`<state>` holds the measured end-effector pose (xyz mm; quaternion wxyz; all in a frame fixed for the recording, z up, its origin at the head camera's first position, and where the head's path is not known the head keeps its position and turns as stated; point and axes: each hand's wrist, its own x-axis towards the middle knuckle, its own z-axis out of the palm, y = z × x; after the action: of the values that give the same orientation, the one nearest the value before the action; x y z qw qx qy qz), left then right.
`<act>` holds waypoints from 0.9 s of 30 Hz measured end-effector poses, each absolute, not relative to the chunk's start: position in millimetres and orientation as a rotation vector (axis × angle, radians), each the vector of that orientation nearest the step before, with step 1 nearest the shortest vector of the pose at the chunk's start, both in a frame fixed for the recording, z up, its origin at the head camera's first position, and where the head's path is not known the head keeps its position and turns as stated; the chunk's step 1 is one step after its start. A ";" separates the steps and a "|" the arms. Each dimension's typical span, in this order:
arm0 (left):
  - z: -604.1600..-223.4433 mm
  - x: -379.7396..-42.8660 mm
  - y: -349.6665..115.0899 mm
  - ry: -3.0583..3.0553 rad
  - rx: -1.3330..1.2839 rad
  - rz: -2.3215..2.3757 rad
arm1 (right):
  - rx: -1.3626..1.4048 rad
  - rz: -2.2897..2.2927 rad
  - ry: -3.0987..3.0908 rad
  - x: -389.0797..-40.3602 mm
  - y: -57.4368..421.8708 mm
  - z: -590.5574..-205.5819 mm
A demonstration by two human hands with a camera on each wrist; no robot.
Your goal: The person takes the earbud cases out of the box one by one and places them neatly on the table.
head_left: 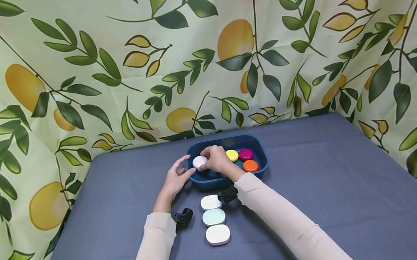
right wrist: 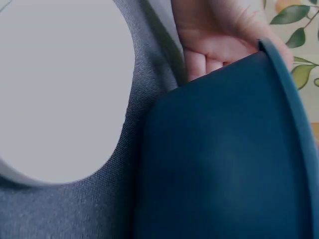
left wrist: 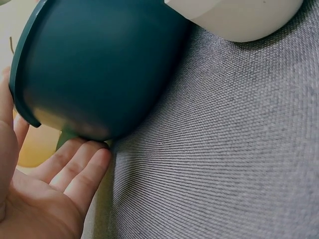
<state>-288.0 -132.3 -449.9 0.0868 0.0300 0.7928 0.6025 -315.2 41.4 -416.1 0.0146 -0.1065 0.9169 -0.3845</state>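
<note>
Bin (left wrist: 99, 74): apparently plastic, smooth, with a soft sheen on the outer wall. Discs (head_left: 250, 166): smooth, faintly glossy. Oval blocks (head_left: 218, 235): smooth, plastic-like. Desk (head_left: 330, 201): matt cloth surface, coarse ribbed weave. Backdrop (head_left: 200, 80): printed cloth, lightly creased. Sleeves (head_left: 297, 228): matt cloth.

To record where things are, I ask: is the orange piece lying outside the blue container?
No, the orange piece lies inside the blue container, next to the magenta piece.

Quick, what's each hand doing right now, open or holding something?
Left hand: open, at the blue tub's left end.
Right hand: holding the pale pink piece.
</note>
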 end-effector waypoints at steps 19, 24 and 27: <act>-451.7 -287.3 -132.4 2.354 0.080 1.817 | -0.447 -1.342 2.835 -282.0 78.6 -399.5; -451.5 -287.3 -131.6 2.364 0.076 1.801 | -0.473 -1.344 2.809 -271.0 89.3 -399.9; -450.8 -287.3 -131.2 2.361 0.077 1.803 | -0.497 -1.368 2.788 -263.4 94.5 -399.6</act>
<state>-287.3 -131.2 -450.8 0.0849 0.0258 0.7915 0.6047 -263.4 94.5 -399.6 -0.0019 -0.1581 0.8864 -0.4350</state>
